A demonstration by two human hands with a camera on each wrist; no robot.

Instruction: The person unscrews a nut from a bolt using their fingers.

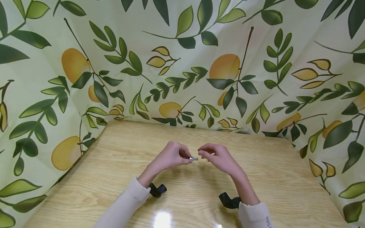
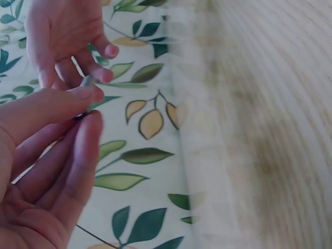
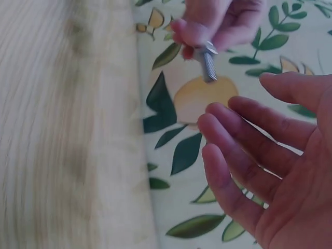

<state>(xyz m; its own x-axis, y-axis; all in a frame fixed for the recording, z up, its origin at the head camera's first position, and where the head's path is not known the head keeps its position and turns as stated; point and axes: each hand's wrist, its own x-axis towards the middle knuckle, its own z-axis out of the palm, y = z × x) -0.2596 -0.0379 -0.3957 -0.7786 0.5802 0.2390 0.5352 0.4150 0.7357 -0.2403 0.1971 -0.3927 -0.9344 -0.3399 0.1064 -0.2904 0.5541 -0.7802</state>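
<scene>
Small dark lettering on the right sleeve (image 1: 258, 215) looks like "Slim", though I can't be sure. Over the wooden table (image 1: 273, 167), the left hand (image 1: 174, 155) pinches a metal bolt (image 1: 195, 159), its long axis running crosswise, threaded end toward the loosely spread, unladen right hand (image 1: 220, 158).

We see a tabletop (image 1: 137, 142) with wood grain, glossy where light glares. Above the tabletop, we make out a shiny metal bolt (image 1: 194, 159), its shank (image 3: 209, 68) ridged. Behind the tabletop hangs matt, creased cloth (image 1: 186, 79); over the tabletop's near side, matt fabric sleeves (image 1: 128, 200) and smooth, plastic-looking wrist pieces (image 1: 158, 190).
</scene>
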